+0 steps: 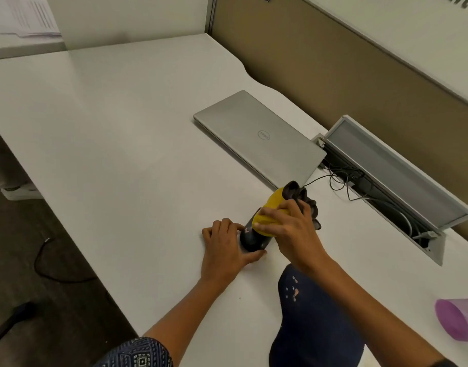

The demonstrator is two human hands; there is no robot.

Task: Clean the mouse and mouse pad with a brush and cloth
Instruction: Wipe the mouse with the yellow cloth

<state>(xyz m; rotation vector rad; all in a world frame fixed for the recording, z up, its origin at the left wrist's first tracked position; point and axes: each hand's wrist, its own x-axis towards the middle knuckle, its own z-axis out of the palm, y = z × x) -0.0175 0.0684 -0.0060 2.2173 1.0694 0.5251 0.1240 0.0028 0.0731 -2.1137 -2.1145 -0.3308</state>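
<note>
Patterned sleeve [137,353] and a dark blue cap [307,327] sit lowest in view as a person cleans a black mouse [250,241] at a white desk [121,154]. Lying straight ahead of both hands, the mouse points its long axis away and to the right, toward a closed laptop [259,139]. On its near side the left hand [227,250] steadies it, fingers curled round the body and thumb under the near end. From above, the right hand [291,229] presses a bunched yellow-and-dark cloth [277,205] onto the far half. No brush or mouse pad is visible. A cable tray [397,186] lies open beyond, a purple cup [458,319] at right.
</note>
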